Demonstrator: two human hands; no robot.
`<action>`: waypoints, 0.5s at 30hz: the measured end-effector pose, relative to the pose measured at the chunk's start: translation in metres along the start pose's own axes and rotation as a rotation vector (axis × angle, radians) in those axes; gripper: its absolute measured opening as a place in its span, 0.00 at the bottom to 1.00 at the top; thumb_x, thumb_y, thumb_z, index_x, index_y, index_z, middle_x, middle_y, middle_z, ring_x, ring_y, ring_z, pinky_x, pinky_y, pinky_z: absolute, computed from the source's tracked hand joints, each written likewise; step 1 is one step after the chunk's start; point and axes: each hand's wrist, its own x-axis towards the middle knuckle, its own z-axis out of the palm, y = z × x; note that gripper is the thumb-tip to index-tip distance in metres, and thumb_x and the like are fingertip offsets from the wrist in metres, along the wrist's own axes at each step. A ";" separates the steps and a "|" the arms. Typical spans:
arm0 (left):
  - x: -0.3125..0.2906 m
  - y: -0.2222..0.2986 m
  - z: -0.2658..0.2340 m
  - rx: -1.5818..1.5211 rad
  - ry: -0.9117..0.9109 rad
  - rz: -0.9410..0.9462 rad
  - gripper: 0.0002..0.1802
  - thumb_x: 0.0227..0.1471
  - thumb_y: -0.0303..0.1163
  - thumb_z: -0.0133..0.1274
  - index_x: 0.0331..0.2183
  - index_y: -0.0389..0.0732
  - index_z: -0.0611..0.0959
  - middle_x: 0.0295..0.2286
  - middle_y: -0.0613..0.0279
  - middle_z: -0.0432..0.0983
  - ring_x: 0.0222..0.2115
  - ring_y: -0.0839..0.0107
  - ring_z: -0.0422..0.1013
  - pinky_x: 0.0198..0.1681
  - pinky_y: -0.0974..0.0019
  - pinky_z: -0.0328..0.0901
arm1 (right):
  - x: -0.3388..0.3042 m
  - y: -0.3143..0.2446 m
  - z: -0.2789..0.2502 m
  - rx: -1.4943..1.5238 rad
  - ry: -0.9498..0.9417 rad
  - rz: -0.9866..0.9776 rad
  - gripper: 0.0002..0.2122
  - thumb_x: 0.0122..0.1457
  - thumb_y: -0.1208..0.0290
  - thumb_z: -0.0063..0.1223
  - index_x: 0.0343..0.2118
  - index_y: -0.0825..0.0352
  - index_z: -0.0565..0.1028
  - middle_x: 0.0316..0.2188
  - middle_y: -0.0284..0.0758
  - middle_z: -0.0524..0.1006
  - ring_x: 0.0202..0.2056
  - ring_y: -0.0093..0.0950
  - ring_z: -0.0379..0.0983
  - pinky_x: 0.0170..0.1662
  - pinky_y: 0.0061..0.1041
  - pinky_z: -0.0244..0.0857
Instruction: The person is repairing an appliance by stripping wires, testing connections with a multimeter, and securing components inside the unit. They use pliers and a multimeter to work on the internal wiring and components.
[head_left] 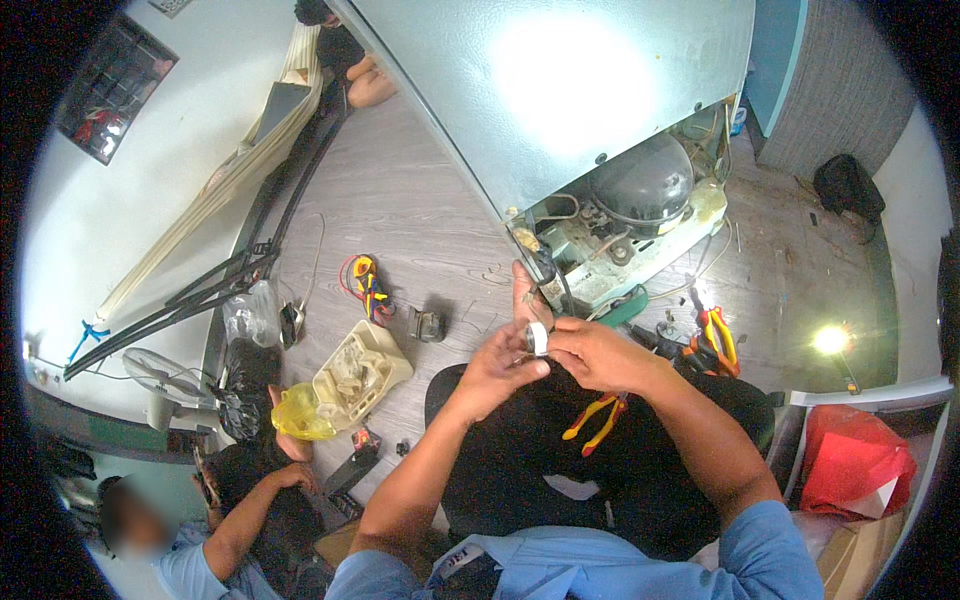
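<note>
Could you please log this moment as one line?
left hand: holding white roll | right hand: touching the roll | nearby: yellow-handled pliers, black compressor

Light-blue short-sleeved shirt (570, 562), small lettered label (462, 559), black trousers (500, 490)

Blown-out glare on pale panel (580, 85), lamp (831, 341) flaring (right) — dark, bent edges

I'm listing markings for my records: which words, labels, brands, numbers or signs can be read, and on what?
Pale patch on the blue shirt: dark lettering, not copied here.
White roll: no readable text.
Black compressor: no readable text.
Anything elsewhere: too small or blurred to read.
</note>
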 end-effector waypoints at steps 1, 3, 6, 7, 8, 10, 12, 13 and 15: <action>-0.002 0.001 -0.002 -0.242 0.017 0.006 0.29 0.57 0.35 0.60 0.56 0.42 0.67 0.47 0.55 0.73 0.41 0.68 0.74 0.43 0.62 0.70 | 0.000 0.000 -0.001 -0.015 0.007 0.015 0.02 0.56 0.77 0.51 0.31 0.68 0.70 0.30 0.43 0.69 0.33 0.49 0.71 0.35 0.44 0.66; -0.004 0.004 -0.001 -0.509 0.020 0.023 0.27 0.58 0.36 0.59 0.55 0.43 0.68 0.47 0.56 0.74 0.42 0.68 0.74 0.44 0.62 0.70 | -0.001 0.004 0.006 -0.003 -0.009 -0.024 0.03 0.56 0.77 0.51 0.31 0.68 0.70 0.30 0.43 0.69 0.33 0.49 0.71 0.35 0.44 0.67; -0.004 0.004 0.000 -0.505 -0.008 0.056 0.25 0.58 0.35 0.58 0.54 0.43 0.69 0.46 0.57 0.74 0.43 0.68 0.73 0.46 0.63 0.69 | 0.001 0.000 0.008 -0.015 0.009 -0.036 0.03 0.55 0.77 0.52 0.30 0.68 0.70 0.30 0.43 0.69 0.33 0.49 0.72 0.35 0.43 0.67; -0.002 -0.003 -0.007 -0.451 -0.007 0.067 0.26 0.57 0.34 0.59 0.55 0.43 0.70 0.46 0.58 0.74 0.43 0.68 0.73 0.47 0.63 0.69 | 0.003 -0.002 0.007 -0.023 0.021 -0.036 0.04 0.55 0.77 0.52 0.30 0.69 0.70 0.30 0.43 0.69 0.33 0.49 0.72 0.35 0.43 0.68; -0.001 -0.007 -0.010 -0.396 -0.005 0.079 0.26 0.56 0.33 0.60 0.55 0.43 0.70 0.46 0.58 0.74 0.43 0.68 0.73 0.48 0.63 0.68 | 0.004 -0.003 0.008 -0.032 0.007 -0.026 0.03 0.56 0.76 0.52 0.30 0.69 0.70 0.30 0.43 0.69 0.34 0.49 0.72 0.35 0.43 0.68; -0.003 -0.006 0.002 -0.084 0.052 0.182 0.27 0.54 0.30 0.61 0.54 0.43 0.71 0.46 0.57 0.76 0.42 0.68 0.74 0.47 0.63 0.69 | 0.002 -0.002 0.008 -0.055 -0.021 0.010 0.03 0.56 0.76 0.51 0.31 0.69 0.71 0.31 0.43 0.70 0.34 0.49 0.72 0.36 0.43 0.68; -0.002 -0.005 0.006 0.294 0.104 0.243 0.29 0.52 0.27 0.62 0.55 0.42 0.71 0.44 0.57 0.77 0.40 0.68 0.75 0.47 0.64 0.69 | 0.002 -0.005 0.006 0.041 0.036 -0.047 0.03 0.57 0.77 0.52 0.32 0.70 0.73 0.29 0.42 0.69 0.32 0.45 0.71 0.35 0.40 0.65; -0.001 -0.005 0.003 0.516 0.126 0.250 0.30 0.51 0.25 0.62 0.55 0.42 0.71 0.43 0.58 0.77 0.40 0.68 0.75 0.46 0.65 0.69 | 0.002 -0.008 0.005 0.090 0.063 -0.077 0.03 0.57 0.78 0.53 0.33 0.70 0.74 0.28 0.42 0.68 0.31 0.43 0.70 0.34 0.38 0.64; 0.002 -0.010 -0.009 0.684 0.131 0.108 0.32 0.49 0.21 0.61 0.55 0.41 0.70 0.41 0.58 0.76 0.38 0.67 0.75 0.41 0.68 0.70 | 0.004 -0.017 -0.001 0.099 0.018 -0.039 0.03 0.58 0.77 0.53 0.34 0.70 0.74 0.29 0.42 0.68 0.31 0.43 0.70 0.34 0.39 0.64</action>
